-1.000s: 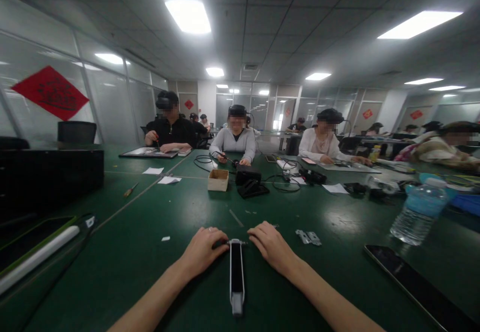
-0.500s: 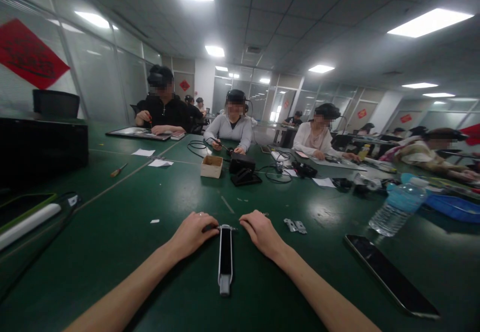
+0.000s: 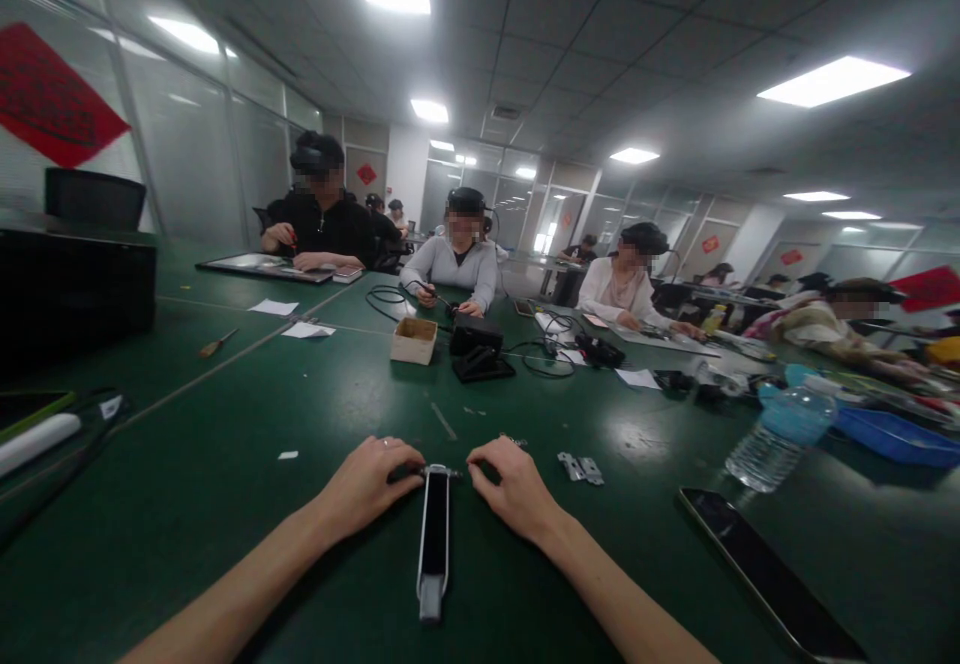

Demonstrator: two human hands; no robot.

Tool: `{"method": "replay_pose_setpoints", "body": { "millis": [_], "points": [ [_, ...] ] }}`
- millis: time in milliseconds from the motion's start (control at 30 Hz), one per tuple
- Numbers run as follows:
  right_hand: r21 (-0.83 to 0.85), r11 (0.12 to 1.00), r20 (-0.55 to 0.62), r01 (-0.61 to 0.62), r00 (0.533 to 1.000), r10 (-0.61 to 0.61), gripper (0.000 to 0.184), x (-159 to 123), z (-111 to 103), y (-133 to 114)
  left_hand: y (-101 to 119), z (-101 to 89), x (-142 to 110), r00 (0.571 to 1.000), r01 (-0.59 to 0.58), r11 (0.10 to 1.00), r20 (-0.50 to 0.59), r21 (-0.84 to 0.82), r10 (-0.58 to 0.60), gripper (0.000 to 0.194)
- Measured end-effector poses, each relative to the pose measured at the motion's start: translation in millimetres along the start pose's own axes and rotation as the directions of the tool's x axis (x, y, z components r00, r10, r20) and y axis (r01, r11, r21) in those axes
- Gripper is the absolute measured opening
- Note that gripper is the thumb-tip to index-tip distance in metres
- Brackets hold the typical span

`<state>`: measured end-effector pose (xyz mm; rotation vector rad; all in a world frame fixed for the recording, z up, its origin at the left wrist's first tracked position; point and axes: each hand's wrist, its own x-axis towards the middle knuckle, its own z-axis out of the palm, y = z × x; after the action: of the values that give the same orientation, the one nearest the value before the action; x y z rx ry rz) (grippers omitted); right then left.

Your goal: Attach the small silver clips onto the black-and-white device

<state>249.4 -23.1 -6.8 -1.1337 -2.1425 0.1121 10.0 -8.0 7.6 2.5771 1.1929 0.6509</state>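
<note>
A long narrow grey and black strip part [image 3: 433, 540] lies on the green table [image 3: 225, 484], pointing away from me. My left hand [image 3: 365, 484] rests at the left of its far end, fingers curled and pinched on that end. My right hand [image 3: 510, 484] sits at the right of the same end, thumb and fingers pinched on a small metal piece sticking out there. Two small metal brackets [image 3: 579, 467] lie just right of my right hand.
A dark tablet [image 3: 765, 574] lies at the right, a water bottle [image 3: 780, 431] beyond it. A small cardboard box [image 3: 413, 340] and a black device [image 3: 477, 350] with cables stand mid-table. Several people sit working at the far side. A screwdriver [image 3: 216, 344] lies at the left.
The view has swung a little to the right. My hands stay at the strip's far end; the right fingers have closed tighter into a pinch.
</note>
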Motion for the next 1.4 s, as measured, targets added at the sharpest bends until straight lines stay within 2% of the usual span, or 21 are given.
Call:
{"method": "replay_pose_setpoints", "body": {
  "millis": [267,600,833,1233,1400],
  "points": [
    [0.037,0.999,0.056,-0.030,0.998,0.027,0.016,1.0,-3.3,-9.6,2.0,-2.7,0.6,1.000,-0.006,1.000,0.021,-0.001,0.006,0.021],
    [0.074,0.996,0.105,-0.055,0.993,0.047,0.016,1.0,-4.7,-13.7,5.8,-5.2,1.1,0.999,0.022,1.000,0.032,0.010,-0.022,0.021],
    [0.091,0.991,0.135,-0.094,0.988,0.082,0.011,1.6,-6.0,-14.3,1.0,-1.2,1.5,0.999,-0.003,1.000,0.033,0.015,0.003,0.020],
    [0.098,0.991,0.160,-0.087,0.985,0.071,0.011,3.8,-7.1,-18.3,-5.7,-0.5,2.1,1.000,-0.010,1.000,0.028,-0.003,0.010,0.023],
    [0.059,0.998,0.138,-0.015,0.990,0.007,0.012,5.8,-12.8,-5.6,-4.2,-2.2,1.6,0.999,0.005,1.000,0.045,-0.008,-0.005,0.022]
  ]
}}
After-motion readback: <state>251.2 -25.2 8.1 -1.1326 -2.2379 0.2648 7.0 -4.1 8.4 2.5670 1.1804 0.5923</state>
